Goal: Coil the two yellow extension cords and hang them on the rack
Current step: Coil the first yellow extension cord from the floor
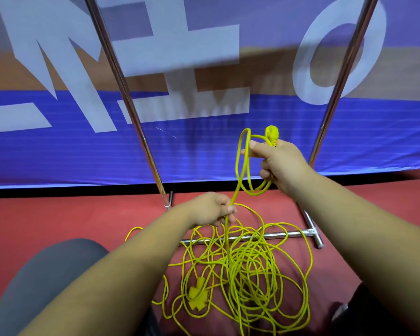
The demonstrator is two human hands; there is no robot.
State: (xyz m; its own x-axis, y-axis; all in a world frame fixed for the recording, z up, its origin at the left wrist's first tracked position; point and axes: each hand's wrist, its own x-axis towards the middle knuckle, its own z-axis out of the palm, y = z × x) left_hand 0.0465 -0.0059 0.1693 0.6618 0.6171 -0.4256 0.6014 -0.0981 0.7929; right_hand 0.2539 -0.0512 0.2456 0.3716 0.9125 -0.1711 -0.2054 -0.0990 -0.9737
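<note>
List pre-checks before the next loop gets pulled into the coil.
1. Right hand grips the started loops and plug: ok.
2. Left hand pinches the feeding strand: ok.
3. Floor pile free of tangles: not ok, loops cross heavily.
4. Cord clear of the rack base bar: not ok, strands lie across it.
5. Two cords told apart in the pile: cannot tell.
</note>
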